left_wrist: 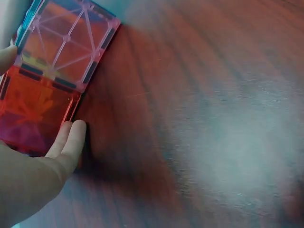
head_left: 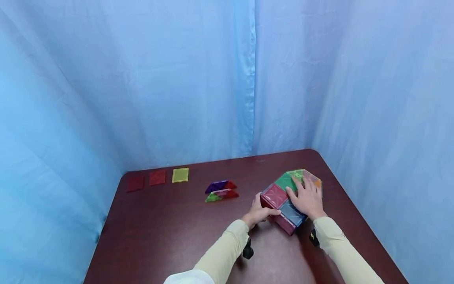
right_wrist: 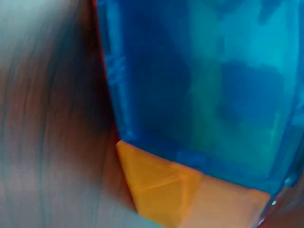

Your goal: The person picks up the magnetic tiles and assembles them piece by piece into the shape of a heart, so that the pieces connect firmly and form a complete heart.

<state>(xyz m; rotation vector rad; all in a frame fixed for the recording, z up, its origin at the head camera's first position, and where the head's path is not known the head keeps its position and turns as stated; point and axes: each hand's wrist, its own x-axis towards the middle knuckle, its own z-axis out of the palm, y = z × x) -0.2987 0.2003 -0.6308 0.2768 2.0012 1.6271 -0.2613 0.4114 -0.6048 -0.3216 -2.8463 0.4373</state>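
Observation:
A block-like structure of translucent magnetic tiles [head_left: 275, 196] sits at the right side of the table, with red, green, blue and orange faces. My left hand [head_left: 258, 213] grips its left corner, thumb along the front edge and fingers on the left side. On its top lies my right hand [head_left: 308, 198], fingers spread fairly straight across the green and blue tiles. The left wrist view has a pink tile [left_wrist: 66, 40] above an orange-red tile [left_wrist: 35, 109], two fingertips against its edge. Blurred in the right wrist view are a blue tile [right_wrist: 199, 90] and an orange one [right_wrist: 161, 183]; no hand shows there.
Two low rows of tiles, one purple and red [head_left: 220, 185], the other green, pink and red [head_left: 222, 195], are left of the structure. A yellow square tile [head_left: 180, 175] and two red ones [head_left: 157, 178] lie along the table's back left. Blue curtains [head_left: 177, 79] surround the table.

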